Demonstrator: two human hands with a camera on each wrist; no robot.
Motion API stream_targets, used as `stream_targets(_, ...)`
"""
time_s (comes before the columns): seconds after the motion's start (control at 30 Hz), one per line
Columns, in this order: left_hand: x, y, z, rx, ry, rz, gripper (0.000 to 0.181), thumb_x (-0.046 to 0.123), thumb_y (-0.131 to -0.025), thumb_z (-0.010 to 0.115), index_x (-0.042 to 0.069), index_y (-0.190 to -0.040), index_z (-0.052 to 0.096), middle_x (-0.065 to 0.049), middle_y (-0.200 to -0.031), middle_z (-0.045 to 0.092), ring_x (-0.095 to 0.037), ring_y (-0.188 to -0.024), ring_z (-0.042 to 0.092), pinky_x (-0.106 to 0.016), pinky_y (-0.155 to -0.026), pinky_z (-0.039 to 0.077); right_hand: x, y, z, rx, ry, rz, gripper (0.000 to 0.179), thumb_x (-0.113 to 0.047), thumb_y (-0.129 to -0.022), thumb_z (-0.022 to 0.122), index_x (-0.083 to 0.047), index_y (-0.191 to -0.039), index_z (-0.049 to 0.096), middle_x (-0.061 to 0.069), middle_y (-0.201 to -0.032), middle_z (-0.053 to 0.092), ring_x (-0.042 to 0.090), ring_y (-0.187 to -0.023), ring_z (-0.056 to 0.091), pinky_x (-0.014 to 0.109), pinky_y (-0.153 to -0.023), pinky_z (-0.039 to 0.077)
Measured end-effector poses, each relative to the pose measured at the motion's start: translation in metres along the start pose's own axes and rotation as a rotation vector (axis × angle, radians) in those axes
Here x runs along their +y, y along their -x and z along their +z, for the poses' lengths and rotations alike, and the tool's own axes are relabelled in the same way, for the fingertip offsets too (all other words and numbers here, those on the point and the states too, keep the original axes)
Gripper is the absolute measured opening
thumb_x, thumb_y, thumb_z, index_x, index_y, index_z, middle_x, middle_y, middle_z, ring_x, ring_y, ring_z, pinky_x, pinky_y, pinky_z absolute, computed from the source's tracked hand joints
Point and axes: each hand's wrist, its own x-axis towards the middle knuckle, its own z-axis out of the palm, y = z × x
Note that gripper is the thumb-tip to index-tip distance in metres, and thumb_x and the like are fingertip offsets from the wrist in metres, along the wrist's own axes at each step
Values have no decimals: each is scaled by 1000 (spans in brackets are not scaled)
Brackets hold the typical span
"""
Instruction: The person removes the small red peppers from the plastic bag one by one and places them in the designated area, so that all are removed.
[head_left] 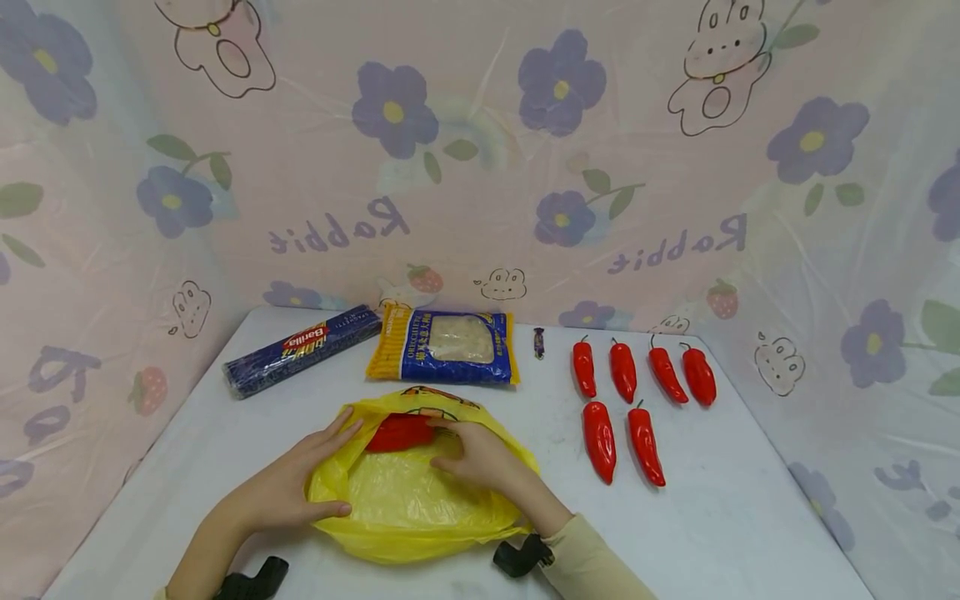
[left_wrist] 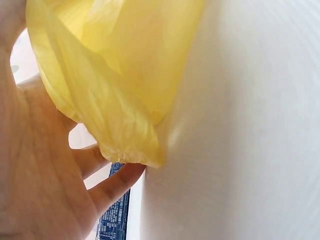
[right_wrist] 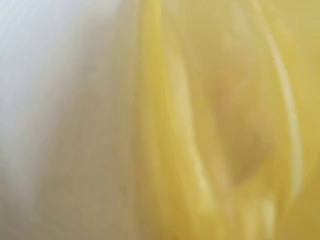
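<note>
A yellow plastic bag (head_left: 405, 542) lies on the table with its mouth spread open. Inside it, toward the back, rests a red chili pepper (head_left: 401, 432). My left hand (head_left: 288, 483) lies against the bag's left side, fingers extended and spread, thumb by the front rim. The left wrist view shows those fingers behind the yellow plastic (left_wrist: 115, 100). My right hand (head_left: 480, 454) reaches into the bag mouth; its fingertips are at the pepper's right end, while the thumb stands apart from it. Blurred yellow plastic (right_wrist: 200, 125) fills much of the right wrist view, hiding that hand.
Several red peppers (head_left: 624, 371) stand in two rows on the right of the white table (head_left: 735, 517). A small wrapped candy (head_left: 539, 342) lies left of them. Behind the bag are a blue-and-yellow pasta bag (head_left: 457, 348) and a dark blue spaghetti pack (head_left: 300, 350). Patterned cloth surrounds the table.
</note>
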Motion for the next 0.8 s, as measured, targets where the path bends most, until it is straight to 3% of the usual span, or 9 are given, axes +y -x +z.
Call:
stream_targets(0.1,0,0,1,-1,1,2,103,62,-83,82,26,-168,35,-6,-178,18,-48,-153,36,-74,-113,40,3,0,3,13,-7,23,49,-21,-96,80,-13,-143,67,6,-142,68,26,-138,59,44,-119,45)
stream_targets(0.4,-1,0,0,2,1,13,103,62,-83,82,26,-168,35,-6,-178,18,-47,-153,37,-73,-114,40,12,2,11,93,-87,105,62,-35,-93,83,-17,-148,61,10,-146,65,33,-136,60,50,-118,46)
stream_targets(0.6,-1,0,1,1,10,8,103,62,-83,82,27,-168,35,-6,-178,19,-47,-153,36,-74,-113,40,16,-1,17,122,-130,74,58,-36,-91,85,-26,-145,65,4,-145,66,29,-137,60,49,-119,45)
stream_targets(0.8,-1,-1,2,5,8,1,103,63,-83,82,28,-168,35,-5,-178,19,-47,-153,37,-74,-112,41,17,-1,21,108,-138,104,61,-41,-91,85,-32,-147,63,5,-141,69,30,-131,64,51,-114,50)
